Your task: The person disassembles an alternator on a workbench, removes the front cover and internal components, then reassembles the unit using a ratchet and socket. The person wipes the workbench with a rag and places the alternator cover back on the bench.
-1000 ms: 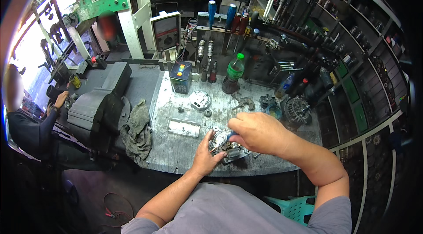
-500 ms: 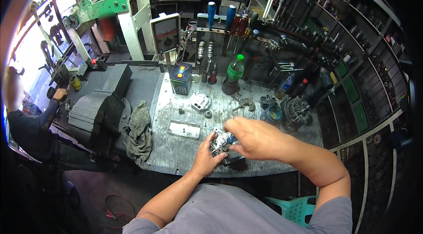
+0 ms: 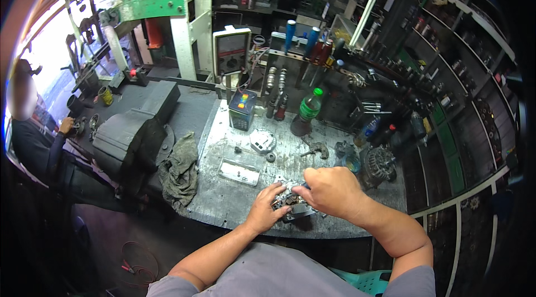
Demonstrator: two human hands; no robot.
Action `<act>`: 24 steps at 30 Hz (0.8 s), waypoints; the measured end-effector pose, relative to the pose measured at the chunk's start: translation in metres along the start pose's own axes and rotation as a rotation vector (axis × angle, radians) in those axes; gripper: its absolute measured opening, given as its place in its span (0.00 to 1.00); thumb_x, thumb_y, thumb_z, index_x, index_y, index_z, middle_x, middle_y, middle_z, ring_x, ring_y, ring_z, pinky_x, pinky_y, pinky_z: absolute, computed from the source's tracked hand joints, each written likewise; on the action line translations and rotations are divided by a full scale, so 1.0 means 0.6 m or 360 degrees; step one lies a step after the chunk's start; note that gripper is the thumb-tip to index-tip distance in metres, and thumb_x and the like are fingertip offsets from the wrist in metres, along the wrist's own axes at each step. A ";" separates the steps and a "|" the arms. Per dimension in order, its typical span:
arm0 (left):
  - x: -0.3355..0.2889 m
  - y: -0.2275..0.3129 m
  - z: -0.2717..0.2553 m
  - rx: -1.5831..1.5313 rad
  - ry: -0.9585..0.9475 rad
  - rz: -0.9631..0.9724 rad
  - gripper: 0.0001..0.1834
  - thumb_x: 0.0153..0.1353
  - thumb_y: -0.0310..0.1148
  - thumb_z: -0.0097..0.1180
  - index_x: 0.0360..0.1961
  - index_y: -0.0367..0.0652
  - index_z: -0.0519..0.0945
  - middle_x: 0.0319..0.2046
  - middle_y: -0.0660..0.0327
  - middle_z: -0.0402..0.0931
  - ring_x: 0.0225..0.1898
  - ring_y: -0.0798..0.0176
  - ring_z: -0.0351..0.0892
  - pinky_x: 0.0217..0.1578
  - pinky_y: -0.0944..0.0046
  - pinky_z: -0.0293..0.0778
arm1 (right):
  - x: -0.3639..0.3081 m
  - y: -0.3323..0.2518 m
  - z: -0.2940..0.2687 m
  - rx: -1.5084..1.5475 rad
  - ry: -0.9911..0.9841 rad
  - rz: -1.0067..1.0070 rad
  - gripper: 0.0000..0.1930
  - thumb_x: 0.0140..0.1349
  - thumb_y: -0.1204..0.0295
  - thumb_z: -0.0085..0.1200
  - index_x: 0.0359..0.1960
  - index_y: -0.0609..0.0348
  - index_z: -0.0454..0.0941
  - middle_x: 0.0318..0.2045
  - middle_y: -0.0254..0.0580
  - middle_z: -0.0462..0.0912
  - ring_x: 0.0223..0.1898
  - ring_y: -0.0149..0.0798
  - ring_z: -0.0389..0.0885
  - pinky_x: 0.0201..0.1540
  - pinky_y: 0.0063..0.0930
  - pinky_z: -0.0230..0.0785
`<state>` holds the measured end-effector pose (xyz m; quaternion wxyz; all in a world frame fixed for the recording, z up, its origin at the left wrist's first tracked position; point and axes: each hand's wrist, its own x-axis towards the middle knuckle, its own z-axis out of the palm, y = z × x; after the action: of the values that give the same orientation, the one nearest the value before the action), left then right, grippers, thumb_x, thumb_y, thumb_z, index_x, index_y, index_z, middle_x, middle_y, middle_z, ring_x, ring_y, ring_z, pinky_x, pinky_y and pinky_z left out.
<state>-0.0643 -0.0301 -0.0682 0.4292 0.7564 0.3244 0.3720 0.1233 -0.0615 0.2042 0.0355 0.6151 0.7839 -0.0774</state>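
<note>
Grey cloth of the person's shirt (image 3: 245,269) fills the near edge, and beyond it the left hand (image 3: 267,208) holds the left side of a metal assembly (image 3: 296,206) between parted thumb and fingers. The right hand (image 3: 334,189) is closed around a blue handle (image 3: 305,184), mostly hidden, above the assembly, which lies near the front edge of the bench (image 3: 218,202). The whole view has swung since half a second ago, yet both hands keep their places on the piece, so the handling seems to continue at the same spot. Farther off lie a clear tray (image 3: 228,169) and a round silvery part (image 3: 262,140); beyond them stands a green-capped bottle (image 3: 310,108).
</note>
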 end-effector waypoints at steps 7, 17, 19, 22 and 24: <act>0.002 0.001 -0.003 0.0039 -0.0050 0.0009 0.34 0.67 0.44 0.81 0.73 0.50 0.86 0.77 0.46 0.77 0.76 0.37 0.77 0.76 0.43 0.74 | 0.007 -0.002 -0.004 0.0282 0.0173 -0.0283 0.16 0.76 0.59 0.69 0.46 0.60 0.81 0.40 0.54 0.89 0.43 0.60 0.93 0.44 0.52 0.86; 0.001 0.013 -0.008 0.0091 -0.0065 0.0037 0.29 0.70 0.45 0.79 0.69 0.52 0.89 0.77 0.44 0.76 0.75 0.35 0.77 0.74 0.42 0.75 | 0.001 0.005 -0.002 0.0352 0.0293 -0.0363 0.17 0.74 0.59 0.72 0.45 0.61 0.81 0.39 0.53 0.90 0.40 0.60 0.93 0.42 0.52 0.86; 0.000 0.014 -0.007 0.0100 -0.0046 0.0044 0.28 0.69 0.44 0.79 0.69 0.52 0.89 0.77 0.44 0.76 0.75 0.35 0.78 0.74 0.42 0.75 | -0.001 0.004 0.001 0.0056 -0.0074 0.0125 0.15 0.70 0.67 0.75 0.48 0.61 0.82 0.45 0.51 0.89 0.47 0.58 0.93 0.45 0.49 0.85; 0.000 0.014 -0.007 0.0091 -0.0053 0.0052 0.28 0.69 0.44 0.79 0.68 0.52 0.89 0.77 0.44 0.77 0.75 0.35 0.78 0.74 0.42 0.76 | -0.002 0.002 0.007 0.0106 -0.0078 0.0119 0.16 0.71 0.69 0.72 0.54 0.59 0.83 0.48 0.52 0.87 0.47 0.59 0.92 0.44 0.50 0.86; 0.000 0.013 -0.005 0.0053 -0.0022 0.0064 0.28 0.69 0.43 0.80 0.68 0.52 0.89 0.77 0.44 0.77 0.74 0.35 0.79 0.73 0.43 0.76 | -0.004 0.007 0.010 0.0407 0.0256 -0.0185 0.14 0.72 0.65 0.72 0.51 0.58 0.84 0.42 0.51 0.89 0.43 0.60 0.93 0.42 0.50 0.86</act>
<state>-0.0654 -0.0324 -0.0601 0.4114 0.7723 0.3124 0.3698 0.1278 -0.0636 0.1984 -0.1103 0.5723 0.8023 -0.1290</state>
